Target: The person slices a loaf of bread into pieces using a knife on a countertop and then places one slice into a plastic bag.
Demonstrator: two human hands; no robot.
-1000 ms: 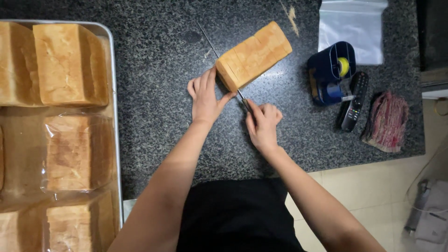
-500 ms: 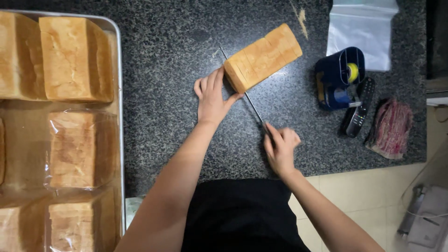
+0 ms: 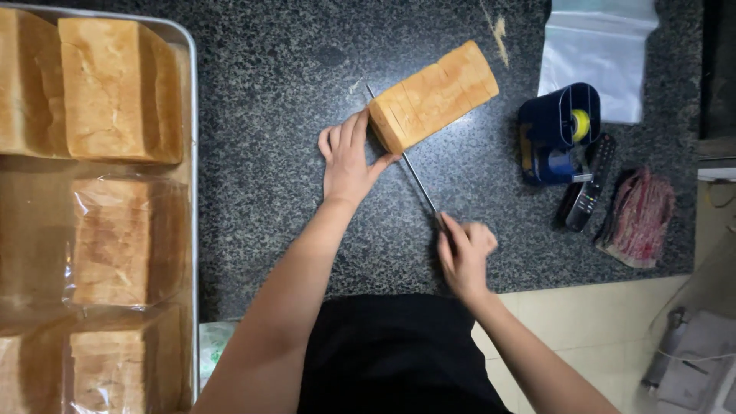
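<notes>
Right hand [image 3: 464, 255] is clenched around the handle of a long bread knife [image 3: 412, 170]. The blade runs diagonally up and left from the fist and meets the near end of the loaf [image 3: 433, 96]. The tip pokes out just past the loaf's upper left corner.

Left hand [image 3: 346, 157] lies flat, fingers together and extended, palm down on the counter [image 3: 276, 100], gripping nothing. The thumb side presses against the cut end of the loaf (fingers point away from the body).

The loaf is a long rectangular block, golden crust, lying diagonally on the dark speckled stone counter, top centre of the view. Faint slice lines are visible across its top.

Left edge: metal tray [image 3: 192, 153] holding several more loaves, the nearer ones wrapped in clear plastic.

Right of the loaf, well apart: blue tape dispenser [image 3: 553, 134], a dark phone [image 3: 586, 184] just beside it, a reddish folded cloth [image 3: 640, 215], and a clear plastic bag [image 3: 598, 57] at the top right.
</notes>
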